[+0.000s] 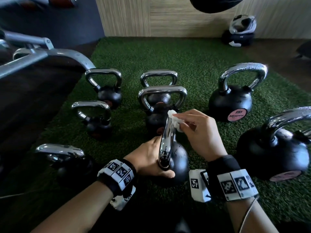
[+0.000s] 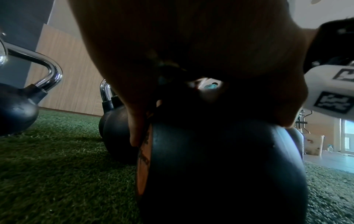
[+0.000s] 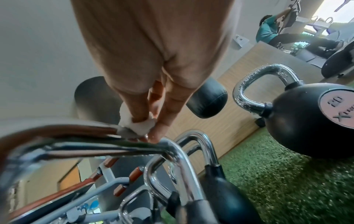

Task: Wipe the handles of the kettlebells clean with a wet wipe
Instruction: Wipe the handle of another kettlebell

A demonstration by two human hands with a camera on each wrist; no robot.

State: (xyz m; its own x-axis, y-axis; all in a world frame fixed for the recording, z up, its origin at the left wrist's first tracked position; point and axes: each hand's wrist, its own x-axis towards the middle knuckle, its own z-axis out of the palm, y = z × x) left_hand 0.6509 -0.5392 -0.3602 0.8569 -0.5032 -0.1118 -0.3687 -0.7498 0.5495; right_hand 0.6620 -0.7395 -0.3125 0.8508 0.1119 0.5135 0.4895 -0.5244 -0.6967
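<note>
A black kettlebell [image 1: 179,158] with a chrome handle [image 1: 166,138] stands on the green turf [image 1: 134,52] close in front of me. My left hand [image 1: 151,158] grips its body [image 2: 229,166] near the base of the handle, thumb on the near side. My right hand [image 1: 196,130] pinches a crumpled white wet wipe [image 1: 175,120] and presses it against the far top end of that handle. In the right wrist view the wipe [image 3: 138,125] sits between the fingertips [image 3: 159,131] on the blurred chrome bar [image 3: 86,145].
Several other chrome-handled kettlebells stand around: two large ones at the right [image 1: 230,101] [image 1: 272,153], smaller ones behind [image 1: 161,98] and to the left [image 1: 96,118]. A grey metal rack [image 1: 42,54] rises at the left. A helmet [image 1: 242,26] lies by the wooden wall.
</note>
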